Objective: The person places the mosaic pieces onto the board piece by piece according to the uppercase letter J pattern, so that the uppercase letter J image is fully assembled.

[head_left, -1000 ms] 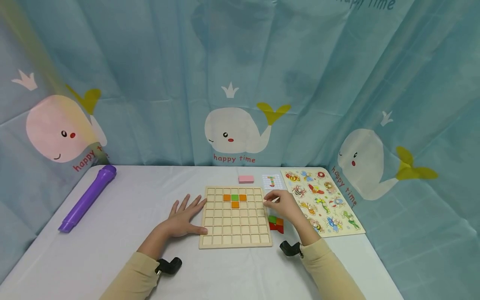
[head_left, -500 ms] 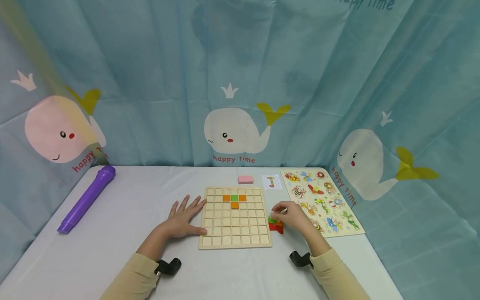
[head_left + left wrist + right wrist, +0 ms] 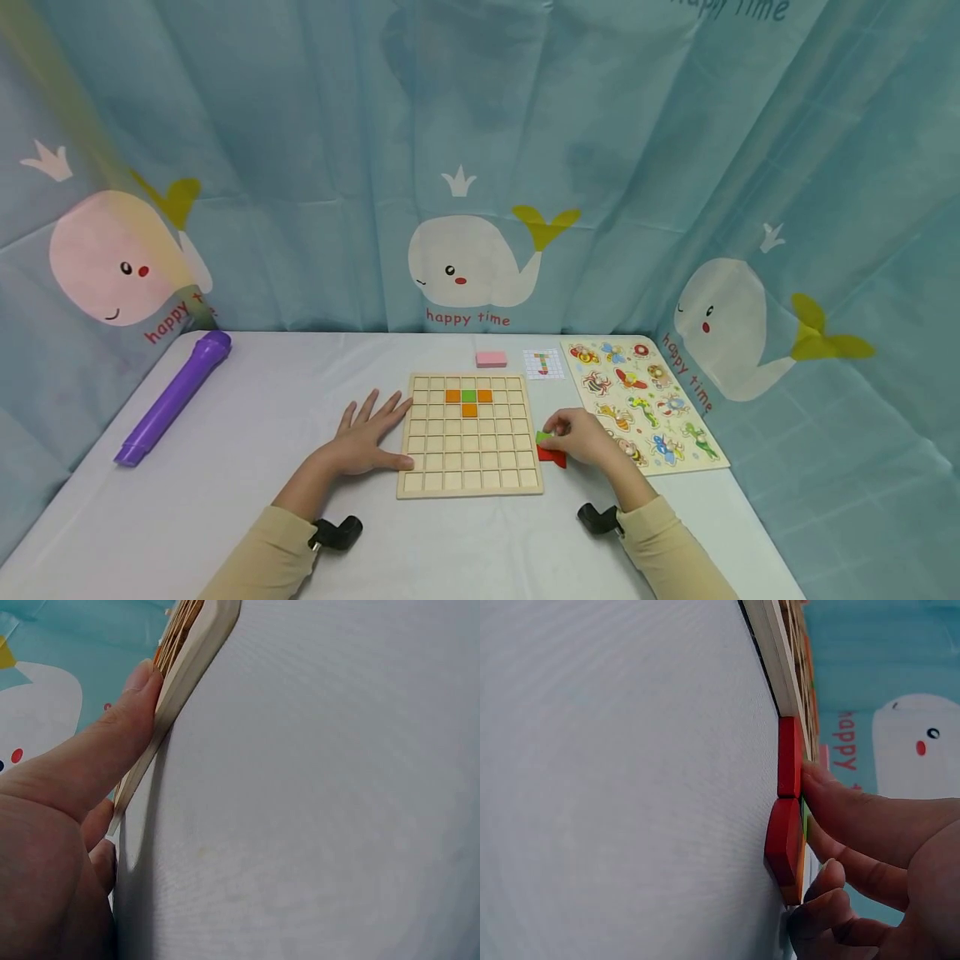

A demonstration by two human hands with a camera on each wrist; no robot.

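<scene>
A square wooden grid board lies on the table. Three orange tiles surround a green tile in its upper rows. My left hand rests spread against the board's left side, thumb on the rim. My right hand is over a small group of blocks beside the board's right edge, thumb and index finger bent close to the green block. Red blocks show below the thumb. An orange block is mostly hidden by the hand. I cannot tell whether the fingers pinch a block.
A pink block and a small pattern card lie behind the board. An insect puzzle board is at the right, close to my right hand. A purple tube-shaped thing lies far left. A whale-print curtain hangs behind.
My right hand has moved from the board's upper right edge down to the blocks, then slightly lower, covering the orange one. My left hand has stayed in place.
</scene>
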